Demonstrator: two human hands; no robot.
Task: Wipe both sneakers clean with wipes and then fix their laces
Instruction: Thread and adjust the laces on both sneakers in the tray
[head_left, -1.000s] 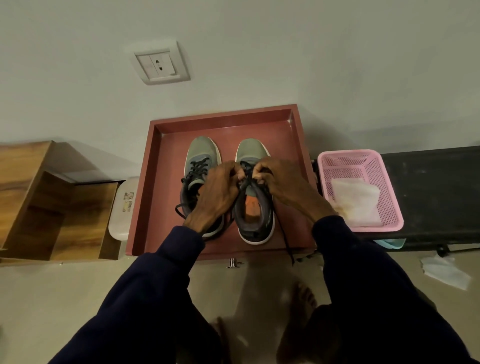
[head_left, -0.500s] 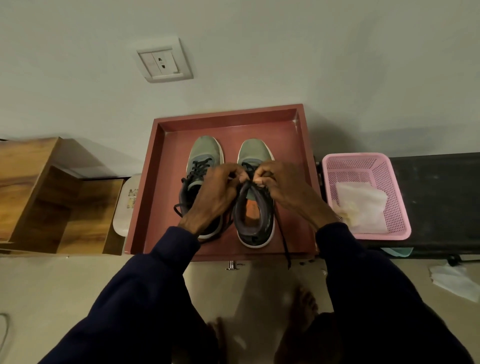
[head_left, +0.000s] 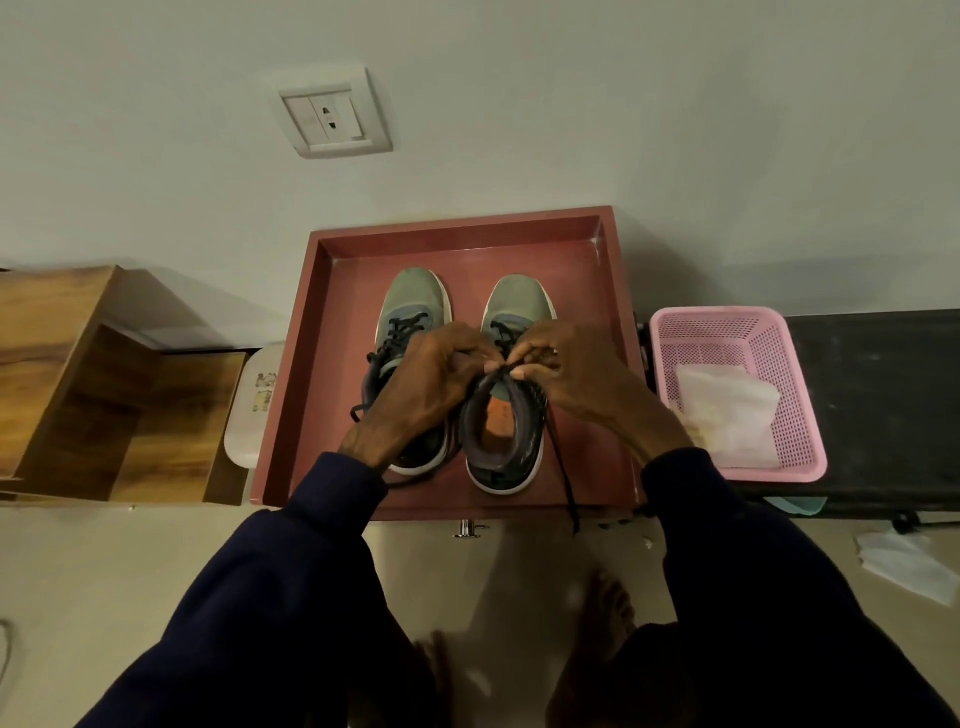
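Two grey-green sneakers with dark heels stand side by side, toes away from me, in a red tray (head_left: 322, 374). The left sneaker (head_left: 413, 299) has black laces lying loose over its tongue. Over the right sneaker (head_left: 514, 301) my left hand (head_left: 426, 389) and my right hand (head_left: 576, 379) meet, each pinching the black lace (head_left: 563, 467) at the top eyelets. One lace end trails down over the tray's near edge. Its orange insole shows between my wrists.
A pink perforated basket (head_left: 800, 395) with used white wipes (head_left: 727, 410) sits right of the tray on a dark bench (head_left: 883, 405). A wooden box (head_left: 104, 384) and a white lidded pack (head_left: 249, 410) lie left. A crumpled wipe (head_left: 909, 564) is on the floor.
My hands stay together over the right sneaker, fingers shifting slightly on the lace. The camera has tilted a little, so the scene sits slightly lower in view.
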